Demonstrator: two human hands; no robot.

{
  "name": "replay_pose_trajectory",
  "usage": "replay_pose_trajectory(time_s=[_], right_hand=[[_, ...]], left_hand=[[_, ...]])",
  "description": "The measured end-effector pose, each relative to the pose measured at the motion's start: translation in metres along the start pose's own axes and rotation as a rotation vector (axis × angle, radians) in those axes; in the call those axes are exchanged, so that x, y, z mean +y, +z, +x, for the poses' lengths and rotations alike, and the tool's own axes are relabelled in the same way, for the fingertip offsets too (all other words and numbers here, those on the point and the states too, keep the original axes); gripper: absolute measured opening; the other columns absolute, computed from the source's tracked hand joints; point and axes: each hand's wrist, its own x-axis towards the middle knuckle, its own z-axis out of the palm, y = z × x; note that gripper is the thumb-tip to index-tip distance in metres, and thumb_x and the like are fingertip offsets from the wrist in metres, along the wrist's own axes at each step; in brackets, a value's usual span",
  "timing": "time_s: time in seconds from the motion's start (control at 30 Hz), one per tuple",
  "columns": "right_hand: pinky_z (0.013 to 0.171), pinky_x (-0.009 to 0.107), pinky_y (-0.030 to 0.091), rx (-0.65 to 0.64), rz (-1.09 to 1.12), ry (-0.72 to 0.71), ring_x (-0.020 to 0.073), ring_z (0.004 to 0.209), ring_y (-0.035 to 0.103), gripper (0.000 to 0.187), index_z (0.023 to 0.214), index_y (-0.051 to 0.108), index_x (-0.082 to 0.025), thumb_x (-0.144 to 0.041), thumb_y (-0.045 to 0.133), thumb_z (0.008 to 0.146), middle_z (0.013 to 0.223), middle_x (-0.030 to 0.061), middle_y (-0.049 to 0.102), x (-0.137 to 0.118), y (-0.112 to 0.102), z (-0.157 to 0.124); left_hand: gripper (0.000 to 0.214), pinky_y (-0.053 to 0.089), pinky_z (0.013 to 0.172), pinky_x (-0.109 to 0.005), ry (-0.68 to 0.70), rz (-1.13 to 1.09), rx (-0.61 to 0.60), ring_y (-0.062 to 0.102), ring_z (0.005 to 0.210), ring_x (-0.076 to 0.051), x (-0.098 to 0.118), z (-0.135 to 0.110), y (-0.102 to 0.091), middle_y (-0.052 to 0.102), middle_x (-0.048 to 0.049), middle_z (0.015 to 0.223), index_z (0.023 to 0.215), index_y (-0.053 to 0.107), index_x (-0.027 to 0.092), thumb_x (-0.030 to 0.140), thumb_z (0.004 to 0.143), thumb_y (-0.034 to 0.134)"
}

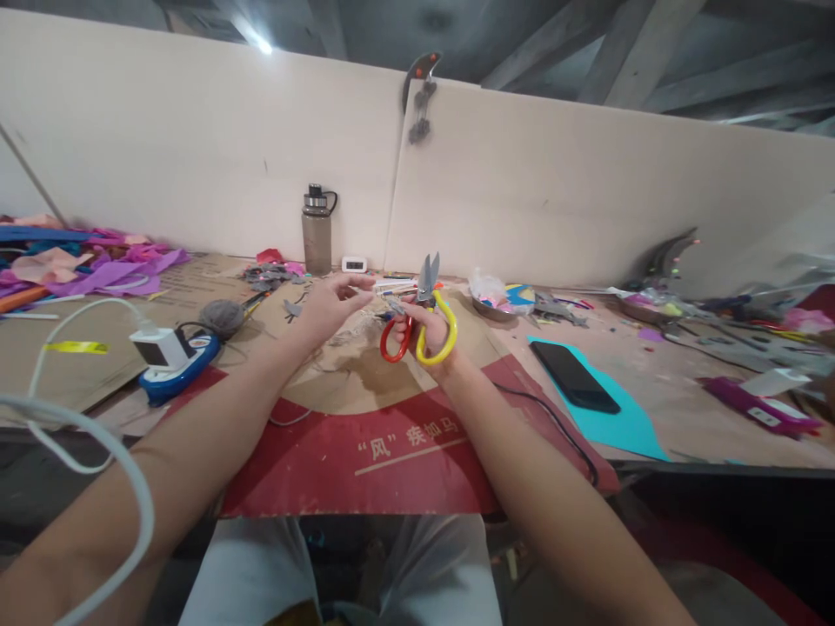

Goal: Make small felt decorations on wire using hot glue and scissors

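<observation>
Here are the scissors [427,294], up in front over the middle of the worktop [652,374], blades pointing away and slightly parted. The right hand [421,320] has them, its grip wrapped about the red and yellow handles, and there's what looks like a small grey scrap [395,305] at its fingertips. Just to the left, the left hand [336,303] comes in palm down, its grip loose and wide, fingers stretched towards the scissors but apart from them.

Beneath both hands lies the cardboard [365,474], red along the near edge with pale lettering. Out to the left, a grey yarn ball [222,319] sits just behind a blue power strip [179,376], a white charger [160,349] plugged in on top. Over to the right, a black phone [574,376] rests on a turquoise sheet [643,435], and behind it a bowl [492,311] of bits. At the back, a bottle [317,239] stands upright beside a small white clock [354,263], both near the pale partition [554,191]. Far left, a heap of bright cloth [97,265].
</observation>
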Motion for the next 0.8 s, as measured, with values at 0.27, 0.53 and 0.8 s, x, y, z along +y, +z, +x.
replay_pose_trajectory(time_s=[0.27,0.53,0.8], right_hand=[[0.042,0.017,0.039,-0.081,-0.002,0.231,0.0049,0.045,0.043,0.017,0.078,0.049,-0.017,-0.03,0.06,0.076,0.056,-0.0043,0.05,-0.002,0.003,-0.001],[0.042,0.018,0.034,0.097,-0.51,-0.132,0.0066,0.044,0.037,0.033,0.093,0.046,-0.025,-0.051,0.059,0.076,0.057,-0.0089,0.042,0.013,-0.001,0.001],[0.074,0.028,0.042,-0.077,-1.081,-0.364,0.013,0.075,0.051,0.038,0.11,0.046,-0.02,-0.047,0.05,0.083,0.084,-0.0004,0.055,0.004,-0.006,-0.011]], left_hand=[[0.005,0.043,0.064,-0.02,-0.07,-0.112,-0.178,0.057,0.062,-0.009,0.005,-0.009,0.011,0.067,-0.0037,0.07,0.075,0.069,0.015,0.017,0.07,0.068],[0.005,0.033,0.046,-0.018,-0.082,-0.334,0.084,0.045,0.044,-0.005,0.005,0.001,-0.001,0.063,-0.0013,0.064,0.07,0.056,0.015,0.014,0.07,0.061],[0.01,0.036,0.047,-0.018,-0.111,-0.33,0.24,0.055,0.053,-0.008,0.004,0.007,-0.012,0.06,-0.0001,0.062,0.068,0.056,0.015,0.018,0.065,0.065]])
